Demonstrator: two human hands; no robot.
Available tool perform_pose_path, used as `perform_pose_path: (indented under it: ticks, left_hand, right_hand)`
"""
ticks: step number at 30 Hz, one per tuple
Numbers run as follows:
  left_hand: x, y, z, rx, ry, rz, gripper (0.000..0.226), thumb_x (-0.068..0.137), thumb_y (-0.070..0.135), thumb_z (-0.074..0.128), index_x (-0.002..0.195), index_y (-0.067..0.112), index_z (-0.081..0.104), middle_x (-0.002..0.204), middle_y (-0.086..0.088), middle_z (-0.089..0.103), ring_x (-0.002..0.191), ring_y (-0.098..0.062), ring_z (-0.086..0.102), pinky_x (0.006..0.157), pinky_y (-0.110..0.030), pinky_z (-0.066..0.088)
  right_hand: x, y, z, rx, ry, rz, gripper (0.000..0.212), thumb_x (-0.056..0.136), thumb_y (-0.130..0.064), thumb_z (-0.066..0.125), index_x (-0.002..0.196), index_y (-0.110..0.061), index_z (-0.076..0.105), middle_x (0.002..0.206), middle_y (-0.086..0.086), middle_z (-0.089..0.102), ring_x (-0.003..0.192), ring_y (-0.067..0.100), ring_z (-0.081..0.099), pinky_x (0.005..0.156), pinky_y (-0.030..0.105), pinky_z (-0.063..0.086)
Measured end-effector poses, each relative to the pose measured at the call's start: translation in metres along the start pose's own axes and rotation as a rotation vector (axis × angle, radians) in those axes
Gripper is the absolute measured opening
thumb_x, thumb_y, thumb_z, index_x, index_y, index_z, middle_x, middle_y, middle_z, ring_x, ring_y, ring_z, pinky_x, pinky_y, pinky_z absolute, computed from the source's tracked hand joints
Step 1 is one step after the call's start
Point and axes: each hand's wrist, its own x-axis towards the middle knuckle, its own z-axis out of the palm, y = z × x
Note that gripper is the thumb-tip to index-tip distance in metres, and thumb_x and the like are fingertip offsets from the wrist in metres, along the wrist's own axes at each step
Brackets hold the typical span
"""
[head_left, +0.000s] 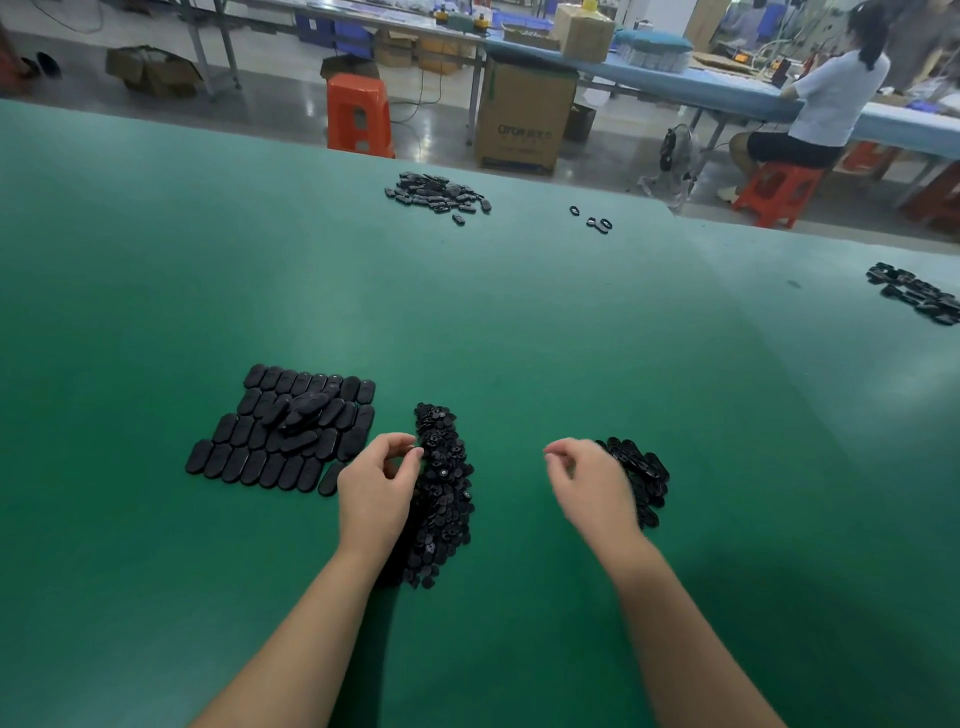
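Loosely curled and empty, left hand (378, 486) beside disc pile (445, 499), right hand (589, 486) over oval pieces (644, 475)

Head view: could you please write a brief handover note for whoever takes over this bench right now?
Left hand: fingers curled, tips at the pile of small round parts; whether it pinches one is unclear.
Right hand: blurred, loosely curled, nothing seen in it, beside the pile of oval shells.
Done, apparently: oval pieces laid in rows on the green table, a few stacked on top.
Left: both piles still hold many parts.
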Motion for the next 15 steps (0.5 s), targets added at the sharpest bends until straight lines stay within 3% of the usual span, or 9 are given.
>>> perform_pose_path:
  ticks: [4, 10, 15]
  left_hand:
    - [-0.001, 0.001, 0.0, -0.008, 0.001, 0.008, 0.018, 0.089, 0.02, 0.074, 0.089, 0.037, 0.067, 0.077, 0.017, 0.07, 0.075, -0.001, 0.064, 0.063, -0.009, 0.048]
    - [-0.001, -0.001, 0.001, 0.021, 0.005, 0.028, 0.012, 0.089, 0.021, 0.074, 0.09, 0.032, 0.068, 0.074, 0.013, 0.068, 0.07, -0.004, 0.06, 0.059, -0.012, 0.046]
    - [-0.002, -0.001, 0.001, 0.046, -0.008, 0.05, 0.011, 0.089, 0.021, 0.073, 0.092, 0.03, 0.069, 0.075, 0.012, 0.068, 0.069, -0.006, 0.06, 0.059, -0.016, 0.048]
  right_hand:
    - [0.025, 0.017, -0.024, -0.281, 0.049, 0.18, 0.027, 0.098, -0.038, 0.056, 0.116, -0.021, 0.067, 0.113, 0.002, 0.068, 0.1, 0.025, 0.066, 0.077, 0.032, 0.049]
    - [0.04, 0.019, -0.033, -0.519, -0.135, 0.247, 0.041, 0.093, -0.057, 0.058, 0.1, -0.019, 0.071, 0.096, -0.002, 0.069, 0.086, 0.022, 0.067, 0.064, 0.027, 0.046]
    - [0.043, 0.014, -0.031, -0.54, -0.169, 0.237, 0.029, 0.089, -0.04, 0.06, 0.101, -0.016, 0.072, 0.095, -0.001, 0.07, 0.088, 0.022, 0.069, 0.061, 0.025, 0.044]
